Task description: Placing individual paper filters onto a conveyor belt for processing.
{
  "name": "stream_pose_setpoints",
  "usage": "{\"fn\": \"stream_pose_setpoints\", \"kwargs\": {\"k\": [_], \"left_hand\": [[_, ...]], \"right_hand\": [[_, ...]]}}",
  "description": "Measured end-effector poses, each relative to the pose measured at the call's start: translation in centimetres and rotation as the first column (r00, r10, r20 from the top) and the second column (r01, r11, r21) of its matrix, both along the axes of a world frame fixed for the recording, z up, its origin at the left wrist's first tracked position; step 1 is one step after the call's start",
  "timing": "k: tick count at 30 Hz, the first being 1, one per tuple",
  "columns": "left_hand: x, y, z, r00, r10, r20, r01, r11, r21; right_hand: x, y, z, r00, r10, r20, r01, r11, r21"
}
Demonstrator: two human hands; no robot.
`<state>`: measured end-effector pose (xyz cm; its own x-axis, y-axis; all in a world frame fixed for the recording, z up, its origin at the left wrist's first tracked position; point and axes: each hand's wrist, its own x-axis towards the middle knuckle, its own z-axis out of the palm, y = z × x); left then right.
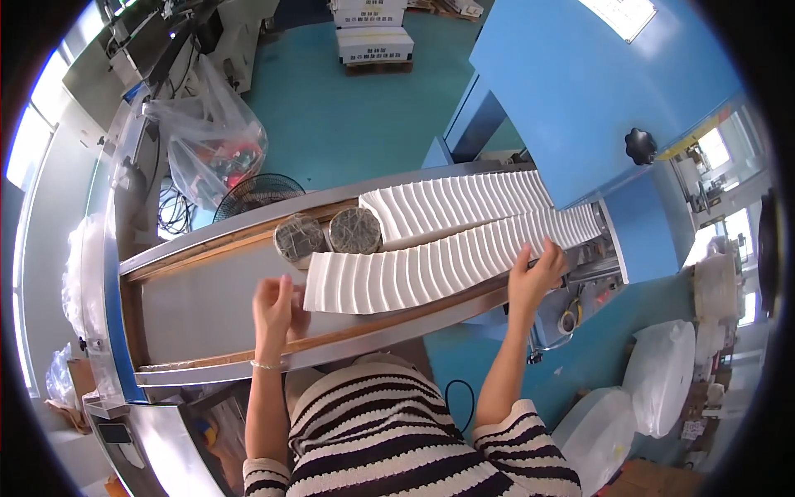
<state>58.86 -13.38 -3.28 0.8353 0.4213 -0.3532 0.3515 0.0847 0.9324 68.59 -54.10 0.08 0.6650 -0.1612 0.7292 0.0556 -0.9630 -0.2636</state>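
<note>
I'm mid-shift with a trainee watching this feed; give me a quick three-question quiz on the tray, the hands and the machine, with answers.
1. Multiple choice: what colour is the large machine at the right? A) red B) green C) blue

2. True or false: the left hand is nearer the round discs than the right hand is.

3. Fill in the blank: the tray holds ___ ridged white rows lying side by side.

Key:
1. C
2. True
3. two
</note>
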Motion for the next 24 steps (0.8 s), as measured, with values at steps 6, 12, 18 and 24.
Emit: {"fn": "stream_pose_setpoints", "kwargs": {"k": [6, 12, 18, 24], "left_hand": [[-0.8, -5.9, 1.0, 0.979, -0.161, 0.126, 0.181, 0.969, -0.166], [-1.3, -5.9, 2.0, 0.945, -0.265, 0.191, 0.288, 0.952, -0.1], [-2.3, -2.2, 3.3, 0.971, -0.232, 0.064, 0.236, 0.969, -0.072], [-6.7, 9.3, 4.6, 0.996, -0.082, 0.04, 0.062, 0.933, 0.355]], "right_hand": [[1.7, -2.8, -1.5, 0.936, -0.287, -0.204, 0.278, 0.958, -0.07], [1.9, -3.6, -1.4, 0.951, -0.263, -0.163, 0.232, 0.954, -0.188], [0.5, 1.0, -0.3, 0.983, -0.046, -0.176, 0.026, 0.993, -0.116], [-1.9, 6.5, 3.0, 0.587, 0.519, -0.622, 0.022, 0.758, 0.652]]}}
